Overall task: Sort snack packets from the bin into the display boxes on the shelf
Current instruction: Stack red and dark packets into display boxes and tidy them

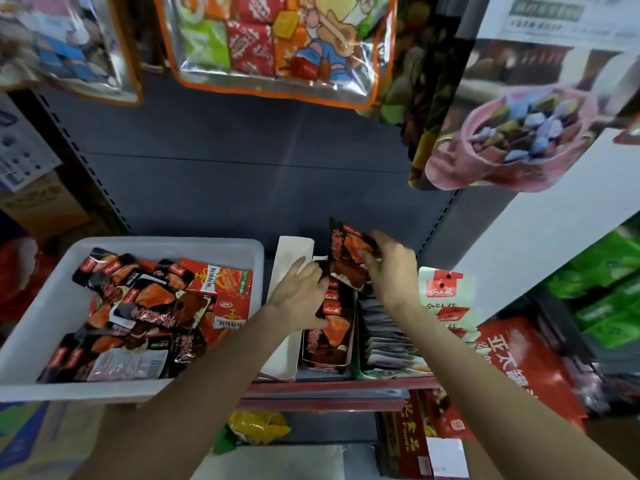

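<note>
The white plastic bin [62,299] sits on the shelf [332,386] to the left of the black display box [325,341], its near edge partly covered by the left forearm; it holds a loose heap of glossy black and red packets [145,306], their print too blurred to read. Right of the black display box stands a second box [388,334] of grey-white packets on edge, its far end hidden behind the right wrist; hanging bags above are cut off by the frame top. The left hand [301,299] rests on the row of packets at the black display box's left wall, fingers bent round their tops — whether it actually grips one I cannot tell. The right hand [391,268] pinches a black snack packet [349,254] between thumb and fingers, just above the far end of the black display box; the packet is flat, shiny, tilted — its lower edge near the standing row.
</note>
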The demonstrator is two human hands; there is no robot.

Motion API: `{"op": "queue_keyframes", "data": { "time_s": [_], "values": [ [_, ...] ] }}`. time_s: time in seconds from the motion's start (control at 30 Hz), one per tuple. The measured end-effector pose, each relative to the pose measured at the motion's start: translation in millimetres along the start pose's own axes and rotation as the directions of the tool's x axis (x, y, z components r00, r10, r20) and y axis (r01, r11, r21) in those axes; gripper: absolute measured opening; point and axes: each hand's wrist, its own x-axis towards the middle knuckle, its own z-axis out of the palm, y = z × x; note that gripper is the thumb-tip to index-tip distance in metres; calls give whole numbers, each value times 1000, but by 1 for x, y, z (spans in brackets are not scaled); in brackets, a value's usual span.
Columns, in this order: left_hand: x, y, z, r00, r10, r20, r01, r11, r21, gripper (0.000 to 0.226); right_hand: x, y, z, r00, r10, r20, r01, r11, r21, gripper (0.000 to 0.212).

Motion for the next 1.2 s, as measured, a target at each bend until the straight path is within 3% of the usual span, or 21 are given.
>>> {"op": "queue_keyframes", "data": {
  "time_s": [0.17,0.3,0.43,0.63,0.77,0.93,1.07,1.2],
  "values": [
    [-20,-8,3,997,31,-67,-45,974,-222,56,-1,-1,1,999,-17,42,16,999,34,3],
    [-31,-16,-4,998,50,-33,-59,919,-390,43,1,-6,-1,993,-18,120,16,1000,17,4],
    [-41,-17,-8,996,78,30,-56,888,-455,41,0,-9,0,979,-19,202,23,1000,-16,4],
    [-50,-15,-4,997,45,64,-2,835,-550,46,-7,-7,22,894,34,447,19,993,-114,16],
    [-57,-12,-2,997,-16,75,61,758,-650,51,-7,-5,30,765,138,629,3,976,-217,23],
    [-62,-12,8,990,-89,108,139,704,-697,51,-7,-4,31,756,105,646,83,964,-253,16],
    [-61,-8,7,982,-152,115,189,705,-683,53,-9,2,35,664,119,738,118,958,-261,22],
    [-66,-4,3,974,-209,91,208,647,-734,63,-4,-4,26,794,21,607,103,980,-169,24]
  ]
}}
